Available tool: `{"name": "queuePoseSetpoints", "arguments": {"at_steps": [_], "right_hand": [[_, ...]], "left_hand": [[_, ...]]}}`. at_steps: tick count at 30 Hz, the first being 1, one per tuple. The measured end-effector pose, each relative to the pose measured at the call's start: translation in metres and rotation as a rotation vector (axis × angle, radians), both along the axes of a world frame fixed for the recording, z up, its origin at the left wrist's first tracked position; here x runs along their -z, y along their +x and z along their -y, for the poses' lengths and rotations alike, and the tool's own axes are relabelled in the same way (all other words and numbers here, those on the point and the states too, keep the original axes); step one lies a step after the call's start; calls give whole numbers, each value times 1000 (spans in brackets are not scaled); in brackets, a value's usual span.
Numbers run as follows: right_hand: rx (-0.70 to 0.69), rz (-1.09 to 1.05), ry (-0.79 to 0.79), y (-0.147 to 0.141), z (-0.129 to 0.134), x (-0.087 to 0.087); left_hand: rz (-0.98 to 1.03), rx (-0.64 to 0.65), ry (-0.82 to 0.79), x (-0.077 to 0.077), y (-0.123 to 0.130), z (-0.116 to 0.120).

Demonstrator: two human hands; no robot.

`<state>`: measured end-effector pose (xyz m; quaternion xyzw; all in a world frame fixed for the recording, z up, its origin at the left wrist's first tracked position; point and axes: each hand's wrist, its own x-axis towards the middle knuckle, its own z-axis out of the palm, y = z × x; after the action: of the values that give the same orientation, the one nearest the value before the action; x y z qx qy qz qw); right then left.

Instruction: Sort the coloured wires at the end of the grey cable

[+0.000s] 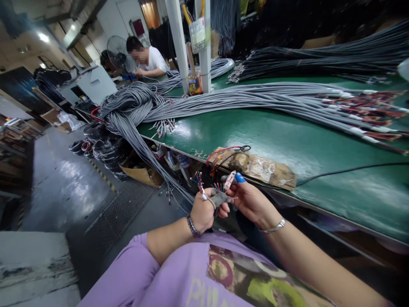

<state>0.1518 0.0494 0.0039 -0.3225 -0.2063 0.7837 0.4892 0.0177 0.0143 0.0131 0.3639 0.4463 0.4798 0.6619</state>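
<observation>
My left hand [203, 214], with grey covering on its thumb or finger, is closed around a grey cable's end, and thin coloured wires [217, 187] fan out above the fingers. Another bunch of stripped wires [199, 181] sticks up behind this hand, beside a white sleeve. My right hand [252, 201], its thumb in a blue finger cover, pinches a small pale pinkish piece [229, 180] close to the wires. Whether that piece is a connector or a small tool I cannot make out. Both hands are just in front of the table edge.
A taped wooden block [265, 170] with red and black leads lies at the edge of the green table [319, 170]. Long grey cables [243, 97] stretch across it and hang over the left side. Black cables [306, 59] lie behind. A co-worker [153, 62] sits at the far end.
</observation>
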Motion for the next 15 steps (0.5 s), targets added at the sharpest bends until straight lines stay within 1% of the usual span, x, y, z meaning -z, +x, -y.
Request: {"name": "queuePoseSetpoints", "arguments": {"at_steps": [6,10,15], "right_hand": [[-13,67,43,3,-2,2],[-18,89,32,2,-3,-1],[-7,127,81,3,-4,0]], "left_hand": [[3,-23,-37,0,2,-3],[4,-8,-52,2,1,-3],[-18,0,-53,2,1,-1]]}}
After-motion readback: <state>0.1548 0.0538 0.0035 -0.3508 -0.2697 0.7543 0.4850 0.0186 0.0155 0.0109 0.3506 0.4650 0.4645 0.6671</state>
